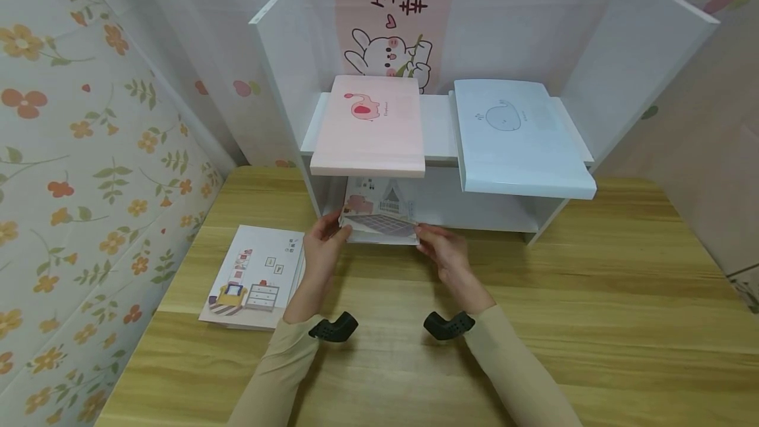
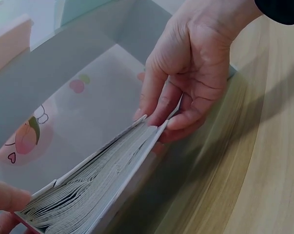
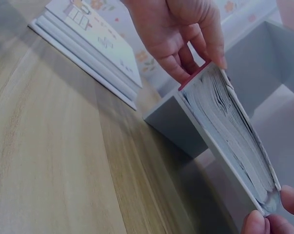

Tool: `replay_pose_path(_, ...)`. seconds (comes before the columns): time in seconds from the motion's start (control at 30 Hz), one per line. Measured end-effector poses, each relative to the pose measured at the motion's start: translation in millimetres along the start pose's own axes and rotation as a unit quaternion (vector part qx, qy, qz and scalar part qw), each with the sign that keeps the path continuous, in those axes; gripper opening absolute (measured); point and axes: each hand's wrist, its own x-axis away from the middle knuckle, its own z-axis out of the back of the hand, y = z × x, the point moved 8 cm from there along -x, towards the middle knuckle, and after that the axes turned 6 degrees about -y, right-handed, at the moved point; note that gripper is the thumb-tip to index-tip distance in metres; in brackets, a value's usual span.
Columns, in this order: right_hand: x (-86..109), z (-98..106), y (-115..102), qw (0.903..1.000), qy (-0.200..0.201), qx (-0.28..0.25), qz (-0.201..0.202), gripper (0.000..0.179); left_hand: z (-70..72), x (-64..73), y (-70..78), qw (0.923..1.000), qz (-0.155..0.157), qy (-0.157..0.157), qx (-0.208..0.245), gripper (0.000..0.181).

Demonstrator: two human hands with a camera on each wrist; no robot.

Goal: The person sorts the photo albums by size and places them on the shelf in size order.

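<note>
A thick photo album with a tent and checked floor on its cover lies partly inside the lower compartment of a white shelf. My left hand pinches its left end, and my right hand pinches its right end. Both wrist views show the page edges facing me, between two covers. In the left wrist view the right hand has thumb and fingers at the album's corner. The left hand grips the reddish spine end in the right wrist view.
A pink elephant album and a light blue whale album lie on the shelf top, overhanging its front. Tall side panels rise at both ends. Stacked white albums lie on the wooden table, left of the shelf.
</note>
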Motion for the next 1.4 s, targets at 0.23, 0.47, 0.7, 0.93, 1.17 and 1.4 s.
replay_pose_path(0.23,-0.4,0,-2,1.0,0.0,-0.003,-0.001,0.023,-1.1,-1.0,3.5,1.0,-0.002,0.004,-0.003,0.038)
replay_pose_path(0.47,1.3,-1,-3,0.9999,-0.008,0.009,0.005,0.029,0.4,-1.8,3.8,0.9999,-0.01,0.003,-0.001,0.039)
replay_pose_path(0.7,8.0,-2,3,0.9997,-0.015,0.019,0.008,0.029,6.5,5.2,0.9,0.9997,-0.021,-0.002,0.014,0.04)
replay_pose_path(0.93,22.7,-1,13,0.9988,-0.045,-0.022,-0.001,0.015,12.7,11.8,-2.7,0.9994,-0.013,-0.016,0.027,0.037)
replay_pose_path(1.17,36.9,-6,24,0.9967,-0.067,-0.045,-0.007,0.02,23.5,16.8,-3.5,0.9996,-0.024,-0.014,-0.002,0.033)
replay_pose_path(1.4,47.7,-18,32,0.9958,-0.086,-0.031,-0.01,0.017,39.6,23.2,-8.5,0.9998,-0.009,-0.001,-0.015,0.033)
